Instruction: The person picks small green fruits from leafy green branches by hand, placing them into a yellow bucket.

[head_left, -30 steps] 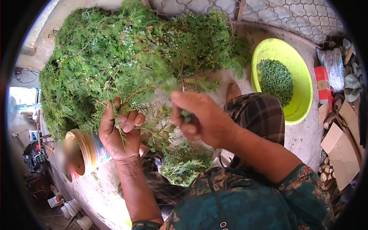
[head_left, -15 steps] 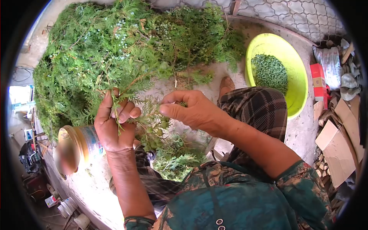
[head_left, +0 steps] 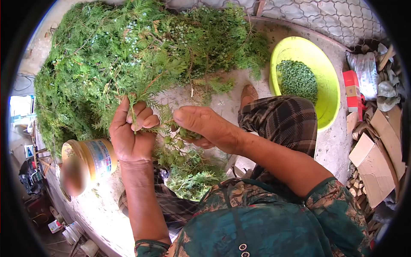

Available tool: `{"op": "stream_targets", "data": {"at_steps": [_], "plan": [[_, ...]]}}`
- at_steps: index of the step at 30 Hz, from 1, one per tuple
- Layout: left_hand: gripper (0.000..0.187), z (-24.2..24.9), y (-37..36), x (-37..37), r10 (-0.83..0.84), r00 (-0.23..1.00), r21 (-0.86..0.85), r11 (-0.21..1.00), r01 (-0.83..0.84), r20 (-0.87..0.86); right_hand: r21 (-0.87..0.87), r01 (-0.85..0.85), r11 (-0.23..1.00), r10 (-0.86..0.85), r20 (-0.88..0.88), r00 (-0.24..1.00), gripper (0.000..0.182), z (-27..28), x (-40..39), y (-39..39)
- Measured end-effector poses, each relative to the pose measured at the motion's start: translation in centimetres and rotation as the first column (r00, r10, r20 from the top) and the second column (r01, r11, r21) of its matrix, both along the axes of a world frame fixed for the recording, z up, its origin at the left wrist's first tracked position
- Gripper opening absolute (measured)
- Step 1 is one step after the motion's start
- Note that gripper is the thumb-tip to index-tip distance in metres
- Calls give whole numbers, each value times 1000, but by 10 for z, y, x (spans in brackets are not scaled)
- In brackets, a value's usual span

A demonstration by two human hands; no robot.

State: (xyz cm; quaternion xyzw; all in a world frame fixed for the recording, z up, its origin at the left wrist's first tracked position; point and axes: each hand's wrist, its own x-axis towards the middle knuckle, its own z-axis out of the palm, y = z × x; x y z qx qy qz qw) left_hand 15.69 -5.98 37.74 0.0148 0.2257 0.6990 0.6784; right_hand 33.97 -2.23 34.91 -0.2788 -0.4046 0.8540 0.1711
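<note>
My left hand (head_left: 136,132) is closed round the stem of a green sprig (head_left: 150,88), whose leafy end points up and right. Just right of it, my right hand (head_left: 205,128) curls over the lower part of the sprig, at a cluster of small green cones (head_left: 171,143). Its thumb lies on top and its fingertips are partly hidden by the greenery. Behind both hands lies a large heap of green branches (head_left: 107,55) dotted with pale bluish cones. More cut sprigs (head_left: 192,182) lie on the floor between my legs.
A yellow-green basin (head_left: 329,94) holding many picked green cones (head_left: 297,79) stands at the right. Beyond it are a red box (head_left: 351,90) and cardboard (head_left: 373,171). A yellow bucket (head_left: 100,158) lies left of my left forearm. Wire mesh (head_left: 325,19) runs along the back.
My right hand has moved slightly down and turned, from a pinch beside the sprig to curling over its cones. My left hand still holds the stem. The whole view has shifted slightly.
</note>
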Motion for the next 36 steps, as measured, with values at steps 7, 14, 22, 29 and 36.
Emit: {"op": "stream_targets", "data": {"at_steps": [7, 14, 22, 29, 36], "plan": [[19, -6, 2, 0, 20, 1000, -46, 999, -21, -24, -166, 110, 980, -129, -109, 986, 32, 6, 0, -10], [21, -1, 6, 10, 122, 989, -244, 960, -139, -82, -94, 371, 924, -375, -31, 927, 22, -2, -4, -4], [24, -2, 6, 17, 89, 975, -241, 961, -138, -205, -102, 495, 863, -493, 48, 869, 16, -1, -2, 1], [20, -7, 1, -9, 145, 971, -216, 959, -186, -190, -283, 316, 906, -341, -45, 939, 17, -13, 16, 8], [21, -6, 0, -9, 97, 989, -206, 971, -118, -109, -343, 211, 915, -261, -106, 959, 30, -6, 7, 1]]}}
